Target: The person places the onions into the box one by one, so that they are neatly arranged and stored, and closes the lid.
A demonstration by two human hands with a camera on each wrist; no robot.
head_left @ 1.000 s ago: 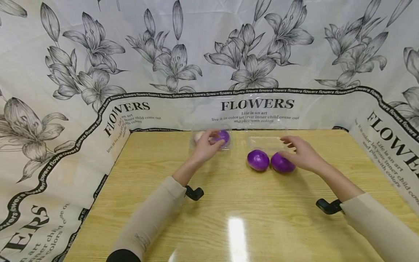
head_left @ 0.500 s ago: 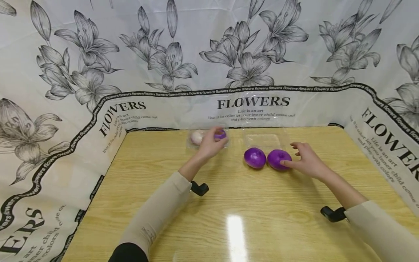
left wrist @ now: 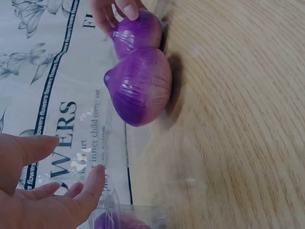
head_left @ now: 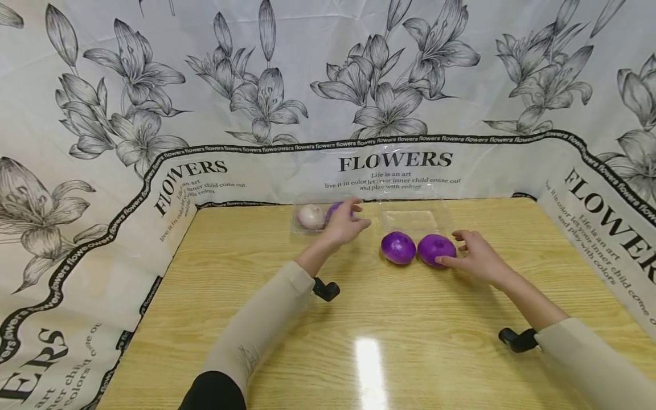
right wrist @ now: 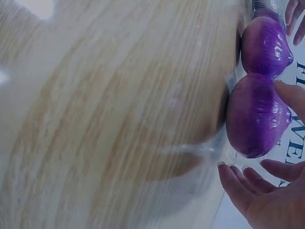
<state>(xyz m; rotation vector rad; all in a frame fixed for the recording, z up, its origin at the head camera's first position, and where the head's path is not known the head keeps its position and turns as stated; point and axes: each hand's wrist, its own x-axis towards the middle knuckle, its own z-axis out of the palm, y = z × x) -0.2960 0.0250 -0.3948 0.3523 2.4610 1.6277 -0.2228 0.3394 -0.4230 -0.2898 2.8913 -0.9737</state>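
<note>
Two purple onions stand side by side on the table, the left onion (head_left: 397, 247) touching the right onion (head_left: 434, 248). My right hand (head_left: 476, 253) is at the right onion; in the right wrist view its thumb touches the onion's skin while the fingers (right wrist: 233, 186) stay spread, a small gap away. My left hand (head_left: 344, 224) hovers by a clear plastic box (head_left: 295, 229), fingers loosely bent and holding nothing. Inside that box sit a white onion (head_left: 310, 217) and another purple onion (head_left: 333, 212), partly hidden by the hand.
Behind the two onions a second clear plastic box (head_left: 410, 219) stands with its lid raised against the flower-printed cloth (head_left: 277, 171). The cloth rises at the back and sides of the wooden table (head_left: 410, 319). A black camera mount (head_left: 517, 340) juts from each wrist.
My left hand has drawn off the purple onion in the left box and moved right, uncovering the white onion. The right hand has shifted slightly but stays beside the right onion.
</note>
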